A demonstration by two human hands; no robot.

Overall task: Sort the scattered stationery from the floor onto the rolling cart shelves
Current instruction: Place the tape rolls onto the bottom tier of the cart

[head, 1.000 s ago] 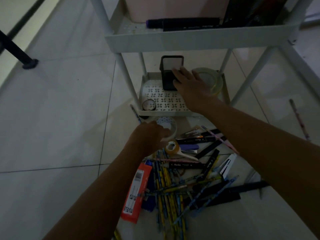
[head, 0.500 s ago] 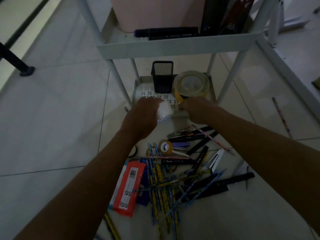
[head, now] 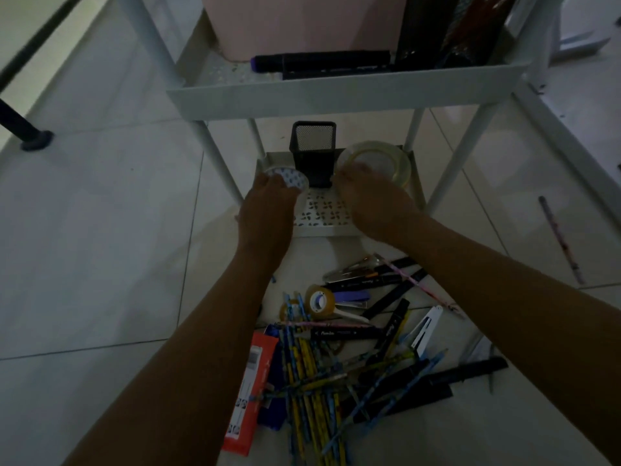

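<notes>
My left hand (head: 268, 200) grips a patterned roll of tape (head: 291, 180), fingers curled round its near edge, and holds it flat over the bottom shelf (head: 322, 216) of the cart (head: 349, 95). Whether the roll already touches the shelf I cannot tell. My right hand (head: 366, 193) reaches to the big clear tape roll (head: 379, 161), which leans at the back of that shelf; my fingertips are on its near rim, though the dim, blurred view hides whether they pinch it or only steady it. Between my two hands stands a black mesh pen cup (head: 313, 149).

I judge the patterned roll is about to be set down, so what matters is the free patch of shelf under and just ahead of my left hand, to the left of the cup. The roll's flat face is turned up, so it should go down on its side without rolling.

The rest of the stationery lies behind my hands, under my forearms: a heap of pencils (head: 312, 381) with their long axes running mostly toward me, black markers (head: 373, 284) lying crosswise, a small tape roll (head: 319, 301) nearest my left wrist, and a red packet (head: 247, 395). One stray pencil (head: 559, 238) lies well off to my right, nearer my right hand.
</notes>
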